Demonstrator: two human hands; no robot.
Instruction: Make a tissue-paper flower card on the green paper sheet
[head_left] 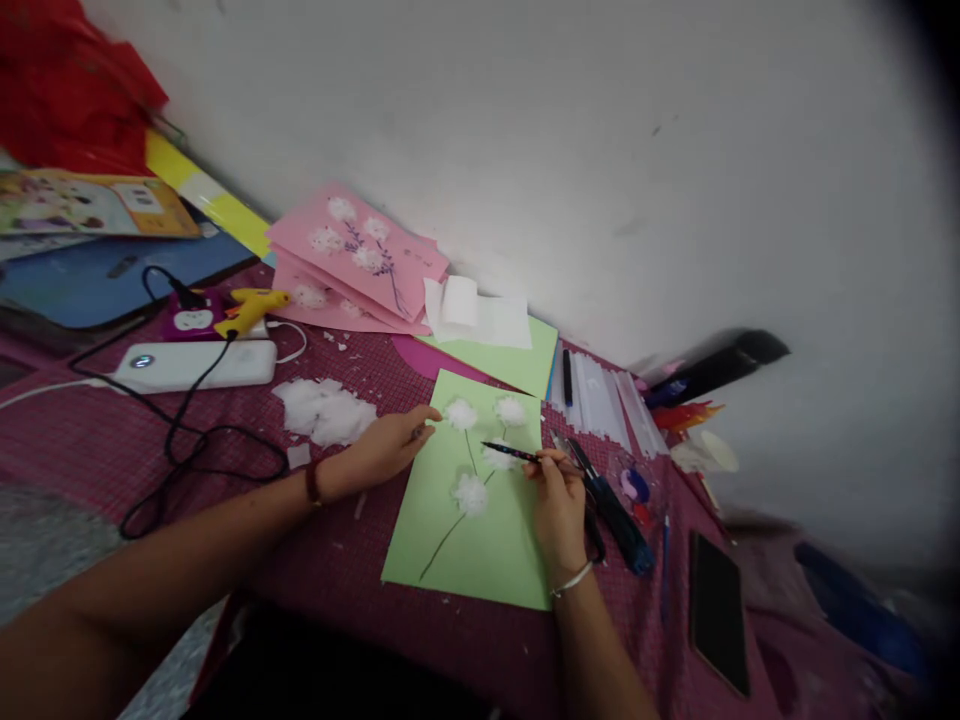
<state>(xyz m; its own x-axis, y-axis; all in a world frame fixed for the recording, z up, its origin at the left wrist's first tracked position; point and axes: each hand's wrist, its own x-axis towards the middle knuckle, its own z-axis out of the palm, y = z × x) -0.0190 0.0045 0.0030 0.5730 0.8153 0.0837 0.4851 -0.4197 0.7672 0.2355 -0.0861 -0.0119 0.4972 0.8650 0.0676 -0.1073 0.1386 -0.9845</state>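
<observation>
A light green sheet of paper lies on the table in front of me. White fluffy paper flowers are on it, joined by thin dark drawn stems. My right hand grips a black patterned pen, its tip pointing left above the sheet near the middle flower; whether it touches the paper I cannot tell. At the sheet's upper left edge is my left hand, fingers stretched out beside the top left flower, holding nothing visible. A pile of white paper scraps lies left of it.
Pink cards with white flowers and white tissue rest against the wall. To the left are a yellow glue gun, a white power bank and looped black cable. A blue-and-black tool and dark phone lie right.
</observation>
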